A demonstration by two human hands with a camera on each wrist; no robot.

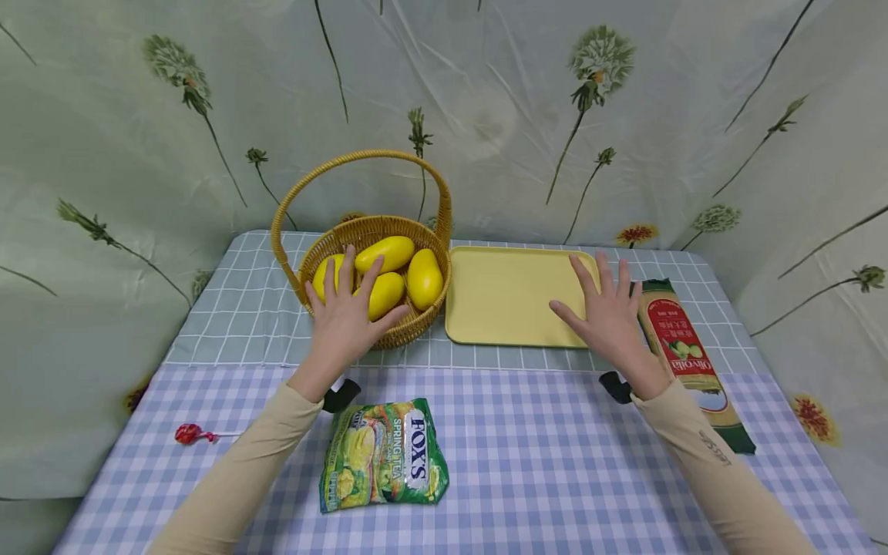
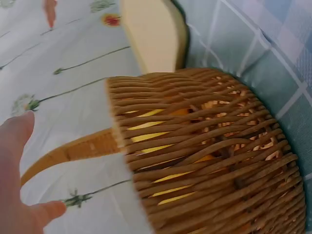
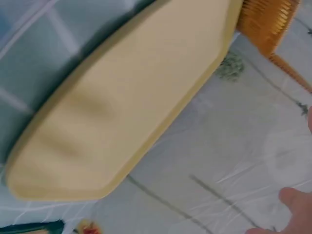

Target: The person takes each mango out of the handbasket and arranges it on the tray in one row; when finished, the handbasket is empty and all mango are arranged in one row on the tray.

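Observation:
My left hand (image 1: 343, 312) is spread with straight fingers over the front left of a wicker basket (image 1: 409, 331), overlapping it in the head view. Several yellow mangoes (image 1: 425, 279) lie inside the basket, and its tall arched handle (image 1: 361, 155) stands upright. In the left wrist view the woven side (image 2: 209, 156) fills the middle, with yellow showing through the gaps. My right hand (image 1: 613, 320), fingers likewise spread, hovers by the right end of a flat yellow tray (image 1: 513, 297). Neither hand holds anything. The right wrist view shows the tray (image 3: 126, 97) bare, with soft shadows on it.
A green Fox's Spring Tea candy bag (image 1: 385, 455) lies at the front middle of the table. To its left is a red lollipop (image 1: 188, 434). An Olivoilà packet (image 1: 683, 347) lies at the right, partly behind the right forearm. A floral curtain (image 1: 486, 116) hangs behind.

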